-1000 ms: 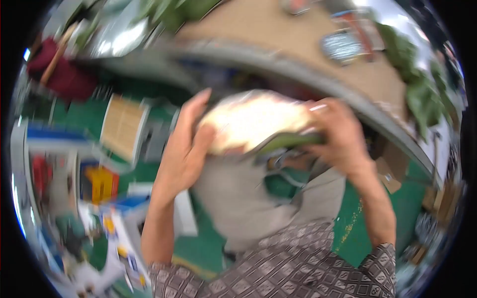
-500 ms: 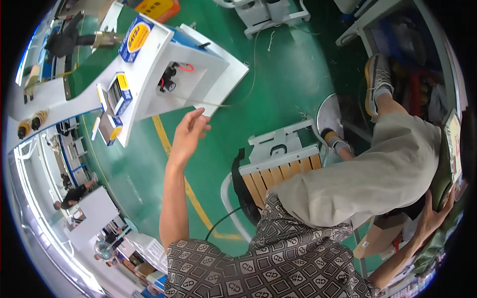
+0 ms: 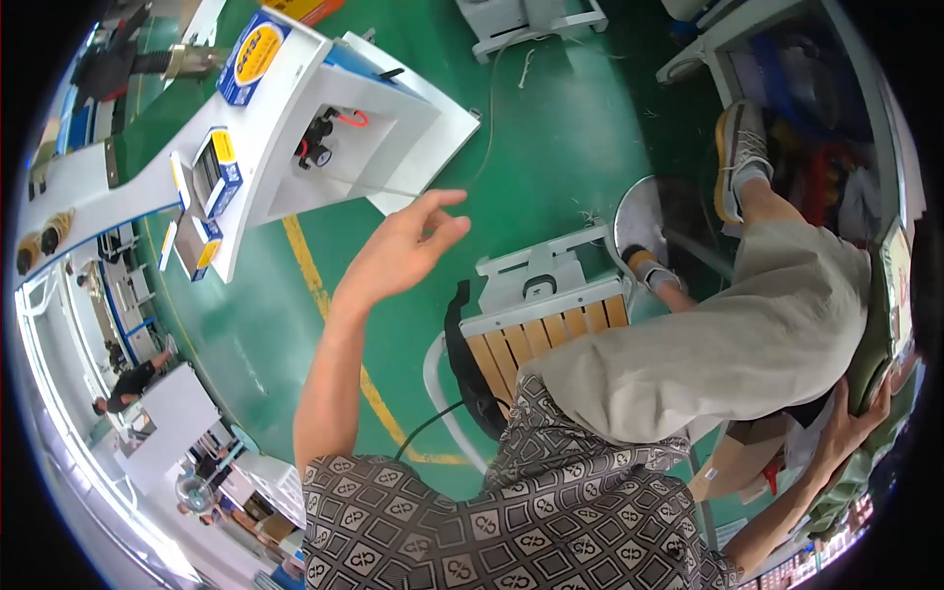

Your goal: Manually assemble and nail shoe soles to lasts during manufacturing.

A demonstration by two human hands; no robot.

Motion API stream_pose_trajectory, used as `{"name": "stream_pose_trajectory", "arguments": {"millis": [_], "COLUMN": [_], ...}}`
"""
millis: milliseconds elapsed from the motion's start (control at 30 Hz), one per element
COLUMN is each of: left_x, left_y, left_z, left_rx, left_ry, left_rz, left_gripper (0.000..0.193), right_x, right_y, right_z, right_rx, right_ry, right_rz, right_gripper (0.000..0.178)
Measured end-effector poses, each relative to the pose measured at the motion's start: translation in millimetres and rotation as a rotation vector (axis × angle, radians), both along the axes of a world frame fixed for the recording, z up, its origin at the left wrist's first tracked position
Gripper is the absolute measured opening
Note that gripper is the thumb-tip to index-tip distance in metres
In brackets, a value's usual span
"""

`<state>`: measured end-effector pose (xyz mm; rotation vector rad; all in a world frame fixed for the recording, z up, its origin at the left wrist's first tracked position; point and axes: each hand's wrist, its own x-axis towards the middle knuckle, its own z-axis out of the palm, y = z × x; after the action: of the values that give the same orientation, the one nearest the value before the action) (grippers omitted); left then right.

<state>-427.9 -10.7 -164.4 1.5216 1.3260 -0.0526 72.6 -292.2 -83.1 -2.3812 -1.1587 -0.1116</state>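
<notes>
My left hand (image 3: pixel 408 246) is raised over the green floor, left of my seat. It holds nothing; the thumb and index finger stretch forward with a gap between them, and the other fingers curl loosely. By the right rim, my right hand (image 3: pixel 860 428) grips olive-green cloth (image 3: pixel 872 359) between thumb and fingers. More bunched cloth hides some of those fingers. A pale printed sheet or panel (image 3: pixel 897 285) lies against the cloth just beyond this hand.
A slatted wooden bench (image 3: pixel 541 334) is at my legs. A brown carton (image 3: pixel 739 457) stands below my right arm. At left, a white workstation (image 3: pixel 285 128) carries blue-and-yellow boxes (image 3: pixel 253 57). A thin hose (image 3: pixel 489 138) runs across the floor.
My left hand has moved right and nearer, and its index finger and thumb now point to the right. My right hand stays at the green cloth. The view has shifted slightly.
</notes>
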Motion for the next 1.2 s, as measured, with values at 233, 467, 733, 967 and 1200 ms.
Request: {"name": "stream_pose_trajectory", "arguments": {"millis": [233,467,733,967,1200], "left_x": [74.3,202.8,371.5,548.2,634.2], "left_y": [39.3,44.7,-10.9,-73.5,-100.0], "left_z": [32.5,99.3,174.0,154.1,119.1], "left_rx": [0.17,0.525,0.809,0.778,1.019], "left_ry": [-0.188,-0.691,-1.2,-1.033,-0.548], "left_rz": [-0.182,-0.379,-0.942,-1.237,-1.461], "left_gripper": [0.034,0.023,0.02,0.016,0.017], "right_x": [-13.4,-14.1,-24.0,-33.1,-35.4], "right_y": [6.2,-5.3,39.1,29.8,33.9], "right_z": [1.7,7.5,17.3,28.0,24.0], "right_rx": [-0.039,0.141,0.051,0.045,0.068], "right_ry": [-0.043,0.156,0.08,0.04,0.109], "right_rz": [0.091,-0.036,0.2,0.174,0.158], "right_gripper": [0.061,0.072,0.07,0.06,0.07]}}
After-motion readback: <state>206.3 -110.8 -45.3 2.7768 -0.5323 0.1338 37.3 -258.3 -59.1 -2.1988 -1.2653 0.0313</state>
